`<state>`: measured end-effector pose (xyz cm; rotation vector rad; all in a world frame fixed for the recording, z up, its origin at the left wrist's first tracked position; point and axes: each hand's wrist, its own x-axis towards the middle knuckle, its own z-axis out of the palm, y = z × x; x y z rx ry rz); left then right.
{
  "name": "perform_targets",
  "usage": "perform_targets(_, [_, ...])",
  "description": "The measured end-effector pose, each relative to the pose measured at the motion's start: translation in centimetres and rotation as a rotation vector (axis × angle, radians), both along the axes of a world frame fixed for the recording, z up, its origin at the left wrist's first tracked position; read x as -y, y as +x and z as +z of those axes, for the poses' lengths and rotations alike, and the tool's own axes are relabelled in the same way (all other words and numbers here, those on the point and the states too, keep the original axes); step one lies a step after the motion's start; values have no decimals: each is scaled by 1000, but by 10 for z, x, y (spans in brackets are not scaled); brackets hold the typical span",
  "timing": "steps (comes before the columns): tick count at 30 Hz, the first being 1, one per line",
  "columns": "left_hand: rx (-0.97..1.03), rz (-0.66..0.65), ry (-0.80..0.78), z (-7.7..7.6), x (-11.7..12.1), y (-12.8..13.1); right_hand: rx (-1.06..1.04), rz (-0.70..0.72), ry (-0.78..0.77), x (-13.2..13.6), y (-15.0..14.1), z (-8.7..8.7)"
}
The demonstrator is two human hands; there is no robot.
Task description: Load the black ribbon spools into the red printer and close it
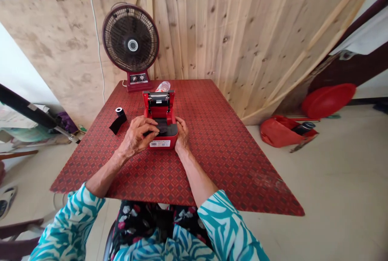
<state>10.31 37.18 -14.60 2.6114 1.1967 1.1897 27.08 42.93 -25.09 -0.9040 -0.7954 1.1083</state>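
- Red plastic-shelled printer (163, 122), compact, stands upright on the patterned surface (212, 139), directly between the two hands, its hinged lid (159, 99) raised at the back.
- Handling, as judged: stiff shell, moderate to light weight, smooth walls that may slip under dry fingers. The raised lid and its hinge appear the weakest points. Sound hold: low on both side walls, clear of the lid.
- Left hand (140, 133): over the front left corner, fingers bent and close together at the dark bay (165, 129). Whether anything is pinched there cannot be told.
- Right hand (182, 135): curved around the right side wall, holding the printer.
- White label (159, 143): on the front face, print too small to read.
- Black roll (120, 112): left of the printer, apart from both hands, a loose strip trailing toward the person; judged light, soft, easily creased.
- Clear bottle (164, 86): just behind the lid.
- Electric fan (132, 45): at the far left corner.
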Motion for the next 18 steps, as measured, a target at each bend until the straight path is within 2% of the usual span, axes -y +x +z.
perform_targets(11, [-83,-69,342,-20,11,-1,-24,-19,-16,0,0,-2])
perform_targets(14, [-92,-81,371,-25,11,0,-52,-33,-62,-19,6,5])
perform_targets(18, [-80,-43,379,-34,8,-1,-41,-43,-32,-67,10,33])
